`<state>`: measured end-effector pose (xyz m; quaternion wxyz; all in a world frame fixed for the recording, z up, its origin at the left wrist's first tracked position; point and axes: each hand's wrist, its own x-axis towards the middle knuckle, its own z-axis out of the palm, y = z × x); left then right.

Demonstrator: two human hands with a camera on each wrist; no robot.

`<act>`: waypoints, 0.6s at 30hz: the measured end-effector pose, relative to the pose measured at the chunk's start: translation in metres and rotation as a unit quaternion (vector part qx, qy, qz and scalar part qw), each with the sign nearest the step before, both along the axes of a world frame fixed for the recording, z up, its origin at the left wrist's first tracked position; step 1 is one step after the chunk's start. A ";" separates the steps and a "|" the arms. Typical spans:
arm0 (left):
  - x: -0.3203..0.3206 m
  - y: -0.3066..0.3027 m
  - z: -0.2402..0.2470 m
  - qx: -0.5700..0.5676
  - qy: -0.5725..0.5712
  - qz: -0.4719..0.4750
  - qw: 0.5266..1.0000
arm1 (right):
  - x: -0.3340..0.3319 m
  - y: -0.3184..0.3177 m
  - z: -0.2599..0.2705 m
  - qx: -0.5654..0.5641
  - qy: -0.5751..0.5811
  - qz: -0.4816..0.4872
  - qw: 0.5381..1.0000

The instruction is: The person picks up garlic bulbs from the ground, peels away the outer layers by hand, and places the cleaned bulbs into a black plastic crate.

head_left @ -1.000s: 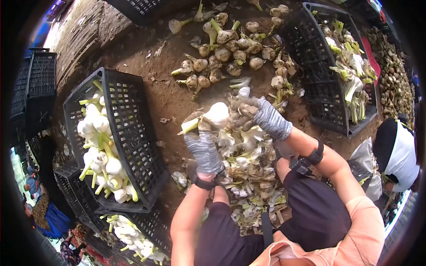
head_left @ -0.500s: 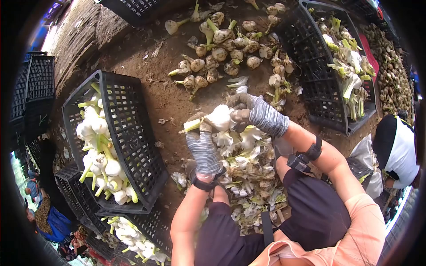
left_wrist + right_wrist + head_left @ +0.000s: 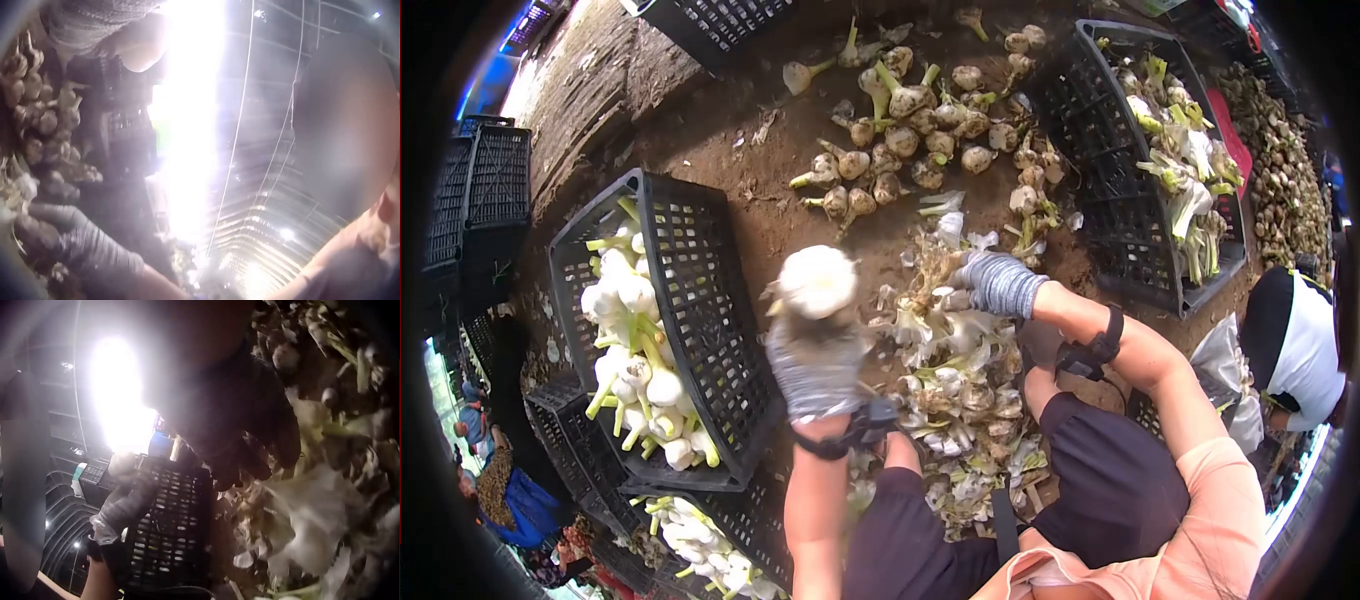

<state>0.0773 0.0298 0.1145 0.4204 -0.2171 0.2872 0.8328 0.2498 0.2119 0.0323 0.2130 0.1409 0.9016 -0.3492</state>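
Observation:
A clean white garlic bulb (image 3: 817, 282) is gripped in my left hand (image 3: 815, 360), which wears a striped grey glove and is blurred. The bulb faces up, its stem hidden by the hand. In the left wrist view the same bulb (image 3: 142, 57) pokes out past the glove. My right hand (image 3: 997, 284), also gloved, is low over a heap of garlic skins (image 3: 955, 375). The right wrist view shows that hand (image 3: 231, 419) dark, its fingers loosely bent and spread above pale peelings (image 3: 312, 506), with no bulb between them.
A black crate (image 3: 710, 300) of clean garlic stands on the left, with more clean bulbs (image 3: 700, 540) below it. Soil-stained bulbs (image 3: 910, 130) lie on the dirt floor ahead. Another crate (image 3: 1100, 150) with trimmed garlic stands right. Another person (image 3: 1300, 340) bends at far right.
My left hand has carried the bulb left, away from my right hand, and turned it. My right hand has let go of the bulb and dropped slightly toward the skins.

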 end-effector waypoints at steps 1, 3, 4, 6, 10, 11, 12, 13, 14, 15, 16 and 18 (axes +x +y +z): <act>-0.015 -0.007 0.009 0.081 -0.001 0.029 0.996 | -0.013 0.010 0.030 0.038 -0.068 0.007 0.997; -0.050 -0.027 0.031 0.248 -0.047 0.072 0.965 | -0.018 0.032 0.026 0.055 0.070 -0.058 0.994; -0.075 -0.043 0.031 0.320 -0.032 0.082 0.943 | -0.023 0.043 0.029 0.078 0.136 -0.102 0.982; -0.080 -0.048 0.078 0.329 0.044 0.130 0.934 | -0.042 0.066 0.044 0.106 0.160 -0.163 0.968; -0.087 -0.056 0.078 0.294 0.170 0.049 0.939 | -0.089 0.116 0.039 0.086 0.188 -0.231 0.951; -0.083 -0.051 0.069 0.289 0.180 0.023 0.940 | -0.106 0.127 0.037 0.110 0.195 -0.249 0.942; -0.081 -0.047 0.058 0.283 0.190 -0.002 0.940 | -0.123 0.136 0.033 0.133 0.201 -0.267 0.933; -0.080 -0.043 0.042 0.260 0.207 -0.037 0.942 | -0.141 0.144 0.034 0.127 0.170 -0.295 0.932; -0.068 -0.029 0.039 0.216 0.210 -0.034 0.953 | -0.158 0.150 0.034 0.120 0.138 -0.321 0.929; -0.058 -0.018 0.034 0.151 0.214 -0.052 0.964 | -0.172 0.156 0.035 0.113 0.106 -0.348 0.924; -0.049 -0.010 0.027 0.086 0.218 -0.070 0.970 | -0.183 0.162 0.029 0.130 0.057 -0.320 0.937; -0.034 0.004 0.010 -0.025 0.282 -0.115 0.952 | -0.196 0.174 0.003 0.160 -0.043 -0.262 0.951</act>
